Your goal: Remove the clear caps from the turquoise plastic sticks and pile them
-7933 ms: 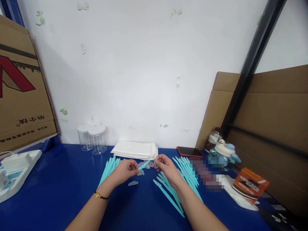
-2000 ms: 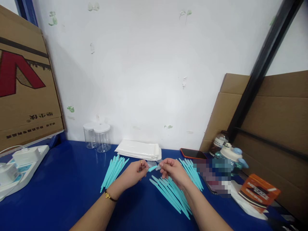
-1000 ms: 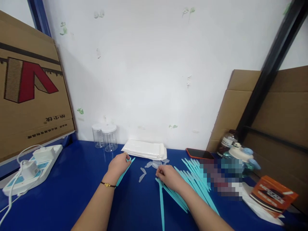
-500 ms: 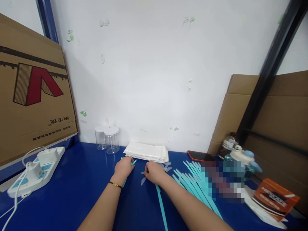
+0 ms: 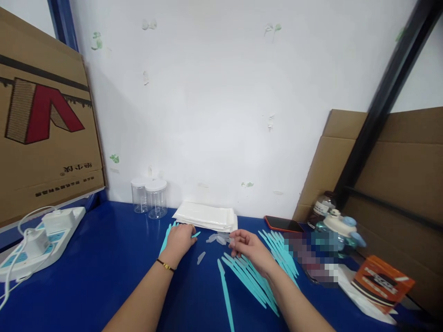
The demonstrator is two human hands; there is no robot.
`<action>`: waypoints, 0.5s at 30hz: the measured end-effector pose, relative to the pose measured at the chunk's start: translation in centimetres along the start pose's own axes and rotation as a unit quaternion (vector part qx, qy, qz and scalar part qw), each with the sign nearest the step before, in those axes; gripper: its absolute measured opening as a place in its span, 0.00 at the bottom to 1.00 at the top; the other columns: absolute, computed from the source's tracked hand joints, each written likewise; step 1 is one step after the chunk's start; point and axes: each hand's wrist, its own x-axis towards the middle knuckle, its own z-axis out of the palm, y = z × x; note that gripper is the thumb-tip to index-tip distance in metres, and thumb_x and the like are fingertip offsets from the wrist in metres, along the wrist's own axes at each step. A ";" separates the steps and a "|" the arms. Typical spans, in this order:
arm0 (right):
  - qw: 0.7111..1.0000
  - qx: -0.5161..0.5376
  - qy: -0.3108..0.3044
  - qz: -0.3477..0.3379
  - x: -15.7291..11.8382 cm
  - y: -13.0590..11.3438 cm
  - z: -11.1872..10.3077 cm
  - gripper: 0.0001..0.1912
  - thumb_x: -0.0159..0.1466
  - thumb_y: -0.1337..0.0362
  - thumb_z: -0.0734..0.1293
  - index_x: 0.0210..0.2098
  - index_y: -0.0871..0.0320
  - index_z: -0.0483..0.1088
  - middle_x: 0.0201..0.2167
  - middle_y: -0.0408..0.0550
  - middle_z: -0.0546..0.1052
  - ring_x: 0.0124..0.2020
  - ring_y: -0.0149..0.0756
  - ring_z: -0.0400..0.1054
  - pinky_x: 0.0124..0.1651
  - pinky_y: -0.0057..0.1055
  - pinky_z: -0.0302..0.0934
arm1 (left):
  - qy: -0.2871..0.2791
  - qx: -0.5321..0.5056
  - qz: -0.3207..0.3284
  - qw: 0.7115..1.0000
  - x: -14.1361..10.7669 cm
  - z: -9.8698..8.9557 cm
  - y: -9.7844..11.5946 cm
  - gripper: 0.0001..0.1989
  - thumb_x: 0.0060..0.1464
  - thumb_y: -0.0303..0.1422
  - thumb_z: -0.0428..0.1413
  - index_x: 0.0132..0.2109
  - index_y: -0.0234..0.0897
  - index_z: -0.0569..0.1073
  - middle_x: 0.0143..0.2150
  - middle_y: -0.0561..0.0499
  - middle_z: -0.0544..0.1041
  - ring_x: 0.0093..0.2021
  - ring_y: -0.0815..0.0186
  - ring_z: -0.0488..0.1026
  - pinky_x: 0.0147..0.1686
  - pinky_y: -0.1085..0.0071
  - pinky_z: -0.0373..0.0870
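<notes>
My left hand [image 5: 179, 240], palm down on the blue table, has its fingers closed over a slim turquoise eyebrow razor whose tip sticks out beside the thumb. More turquoise razors [image 5: 167, 236] lie under and left of that hand. My right hand [image 5: 249, 249] hovers with loosely bent fingers apart, and nothing shows between them. Small clear caps [image 5: 218, 238] are heaped by its fingertips; a single cap [image 5: 201, 257] lies nearer me. One uncapped-looking razor [image 5: 225, 295] points toward me. Several razors [image 5: 251, 279] fan out below my right wrist, with another group [image 5: 281, 251] behind.
White packets [image 5: 204, 216] are stacked against the wall, beside two clear lidded jars [image 5: 157, 200]. A power strip [image 5: 60, 244] with cords sits left. On the right are a phone [image 5: 283, 224], a brown bottle [image 5: 321, 207], a teal bottle [image 5: 334, 233] and an orange box [image 5: 382, 283].
My right hand has moved right, away from the single razor and the caps, and its fingers have loosened. My left hand stays nearly in place. The view has shifted slightly.
</notes>
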 end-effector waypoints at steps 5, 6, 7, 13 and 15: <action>0.996 0.070 0.038 0.024 0.1 0.4 -0.5 0.14 0.54 0.55 0.67 0.29 0.60 0.65 0.19 0.41 0.70 0.14 0.23 0.58 0.18 0.23 0.45 | 0.004 0.035 -0.021 0.999 0.2 0.2 0.3 0.08 0.48 0.31 0.51 0.33 0.36 0.74 0.35 0.43 0.77 0.38 0.58 0.73 0.39 0.65 0.62; 0.996 0.077 0.045 0.027 0.1 0.4 -0.5 0.14 0.55 0.55 0.67 0.28 0.60 0.64 0.17 0.38 0.67 0.12 0.21 0.54 0.17 0.22 0.41 | 0.006 0.039 -0.026 0.999 0.2 0.2 0.4 0.09 0.48 0.30 0.50 0.33 0.35 0.74 0.35 0.41 0.77 0.38 0.57 0.73 0.39 0.64 0.62; 0.995 0.086 0.050 0.028 0.1 0.4 -0.5 0.13 0.55 0.55 0.67 0.27 0.60 0.63 0.15 0.36 0.65 0.11 0.20 0.50 0.17 0.22 0.39 | 0.009 0.042 -0.031 0.999 0.1 0.3 0.5 0.09 0.49 0.29 0.49 0.33 0.34 0.74 0.35 0.41 0.77 0.38 0.56 0.73 0.40 0.63 0.62; 0.987 0.150 0.045 0.036 -0.1 0.2 -0.5 0.09 0.53 0.62 0.67 0.27 0.58 0.61 0.14 0.34 0.63 0.12 0.20 0.49 0.17 0.21 0.41 | 0.027 0.016 -0.049 0.998 0.1 0.1 0.9 0.10 0.50 0.29 0.47 0.33 0.34 0.74 0.35 0.42 0.77 0.38 0.59 0.73 0.38 0.68 0.62; 0.985 0.163 0.039 0.045 0.0 0.2 -0.5 0.09 0.52 0.62 0.68 0.27 0.58 0.62 0.13 0.34 0.64 0.12 0.20 0.50 0.17 0.21 0.43 | 0.029 -0.004 -0.051 0.998 0.2 -0.1 0.8 0.10 0.50 0.30 0.48 0.34 0.37 0.73 0.35 0.46 0.77 0.37 0.62 0.73 0.35 0.71 0.62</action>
